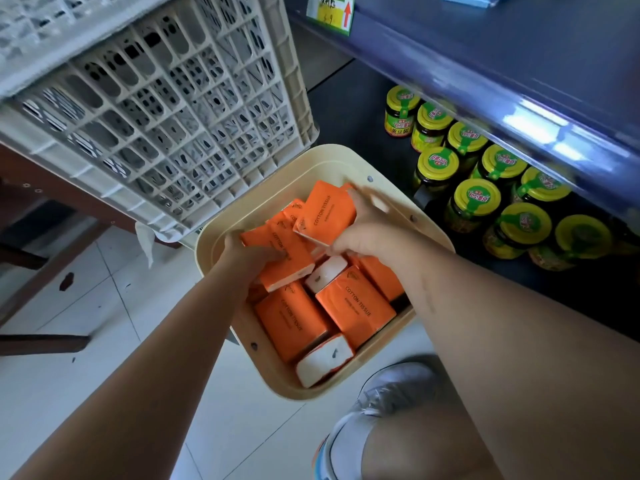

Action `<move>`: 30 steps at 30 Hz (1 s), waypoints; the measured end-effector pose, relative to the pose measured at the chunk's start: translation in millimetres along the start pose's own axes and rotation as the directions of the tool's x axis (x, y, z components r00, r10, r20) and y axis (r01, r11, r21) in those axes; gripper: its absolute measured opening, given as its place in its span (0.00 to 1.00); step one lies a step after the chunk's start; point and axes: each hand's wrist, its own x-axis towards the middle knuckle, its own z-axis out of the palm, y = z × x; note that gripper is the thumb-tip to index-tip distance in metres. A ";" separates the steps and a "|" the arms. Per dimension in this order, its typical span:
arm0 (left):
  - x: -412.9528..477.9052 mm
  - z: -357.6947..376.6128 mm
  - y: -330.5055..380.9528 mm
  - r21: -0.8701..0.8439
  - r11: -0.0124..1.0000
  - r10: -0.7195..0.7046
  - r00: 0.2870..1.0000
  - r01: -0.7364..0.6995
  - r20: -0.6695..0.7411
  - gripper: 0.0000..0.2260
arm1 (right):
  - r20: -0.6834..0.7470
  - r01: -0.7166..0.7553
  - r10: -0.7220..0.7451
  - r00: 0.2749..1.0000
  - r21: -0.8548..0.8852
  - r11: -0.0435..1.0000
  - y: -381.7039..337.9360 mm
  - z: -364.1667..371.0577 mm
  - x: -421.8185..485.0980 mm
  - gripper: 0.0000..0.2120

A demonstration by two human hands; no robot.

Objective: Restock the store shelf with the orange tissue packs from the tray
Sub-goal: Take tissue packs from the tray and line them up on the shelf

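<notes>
My left hand (242, 252) is down in the tray (349, 152). Its thumb lies across the left pack (282, 261) and its fingers curl round the edge, so it grips that pack. The fingertips are hidden beneath it.

My right hand (367, 233) clamps the top pack (325, 213), which stands tilted above the heap with its "COTTON TISSUE" print towards me. My fingers at its far edge are smeared by blur, and I cannot tell how many wrap it.

The other packs (353, 306) lie jumbled in the tray, most with orange faces up and two showing white ends. Those under my hands and wrists are largely covered, so I cannot count them.

The tray sits low between the crate (166, 116) and the shelf (346, 109). Its underside is out of sight. The crate's grey lattice runs off the top and left of the view.

On the dark shelf, jars (478, 199) with yellow lids stand in rows. The farther ones are cut off by the blue ledge (485, 64) above them. A tag (330, 12) on that ledge shows a red arrow, but its handwriting is too blurred to read.

My grey shoe (391, 393) shows on the pale floor (104, 375), partly behind my right forearm.
</notes>
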 end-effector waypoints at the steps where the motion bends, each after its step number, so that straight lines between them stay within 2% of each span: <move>1: -2.7 -0.4 -1.9 0.001 1.000 0.009 1.000 -0.009 0.024 0.35 | 0.001 0.004 -0.004 1.000 -0.068 0.998 -1.8 -0.4 -1.5 0.57; 4: -3.3 -4.4 -9.6 -0.051 0.999 0.004 0.999 -0.003 0.039 0.33 | -0.146 -0.020 -0.004 0.989 -0.165 0.986 -9.3 0.0 4.3 0.45; 7: -3.3 -8.2 -11.7 -0.112 0.994 -0.001 1.000 0.004 0.025 0.22 | -0.199 -0.023 -0.013 0.980 -0.178 0.984 -11.8 -3.4 9.4 0.34; 8: -3.5 -7.9 -12.0 -0.122 0.993 0.002 1.000 0.002 0.030 0.21 | -0.189 -0.022 -0.009 0.982 -0.163 0.986 -10.1 -4.9 9.5 0.34; 11: -5.7 -7.2 -12.4 -0.131 0.991 -0.033 0.998 0.039 0.051 0.28 | -0.063 -0.094 0.083 0.995 -0.187 0.978 -6.6 -7.3 4.1 0.49; 13: -6.2 -6.1 -13.3 -0.144 0.987 -0.059 0.997 0.066 0.053 0.31 | 0.045 -0.090 0.101 0.994 -0.191 0.977 -7.3 -10.1 -0.1 0.49; 16: -11.9 -6.5 -12.4 -0.160 0.985 -0.058 0.996 0.068 0.069 0.28 | 0.088 -0.039 0.061 0.994 -0.235 0.971 -14.2 -21.5 -9.6 0.41; 19: -24.3 -8.1 -8.0 -0.191 0.981 -0.028 0.997 0.040 0.067 0.16 | 0.021 0.017 -0.013 1.000 -0.210 0.978 -29.4 -35.3 -22.4 0.23; 20: -28.7 -9.2 -5.1 -0.203 0.979 -0.015 0.998 0.027 0.062 0.12 | 0.000 0.030 -0.031 1.000 -0.197 0.980 -35.3 -40.6 -28.0 0.20; 24: -47.5 -15.0 15.8 -0.214 0.975 0.082 0.994 -0.065 0.073 0.05 | -0.061 0.105 -0.121 0.991 -0.216 0.971 -58.2 -62.9 -59.6 0.27; 27: -65.2 -18.8 42.4 -0.246 0.964 0.134 0.984 -0.103 0.113 0.06 | -0.132 0.160 -0.191 0.973 -0.211 0.964 -75.7 -83.5 -89.7 0.16; 30: -85.5 -16.0 73.5 -0.288 0.944 0.209 0.966 -0.159 0.151 0.05 | -0.238 0.263 -0.309 0.921 -0.208 0.942 -90.7 -110.8 -121.3 0.10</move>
